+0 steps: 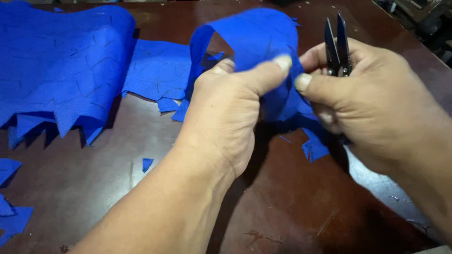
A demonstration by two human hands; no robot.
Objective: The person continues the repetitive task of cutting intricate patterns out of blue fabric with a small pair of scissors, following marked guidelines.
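My left hand (226,113) pinches a strip of bright blue fabric (254,35) between thumb and fingers, and the strip arches up and back over the hand. My right hand (372,101) grips the same strip from the right with its thumb and forefinger. That hand also holds black thread snips (337,44), whose two blades point upward and lie close together. The lower end of the strip hangs between my two hands, partly hidden by them.
A large heap of blue fabric (61,66) with jagged cut edges lies at the back left on the dark brown table (282,202). Small blue offcuts (147,163) lie near my left wrist, and several more blue offcuts (12,216) sit at the left edge.
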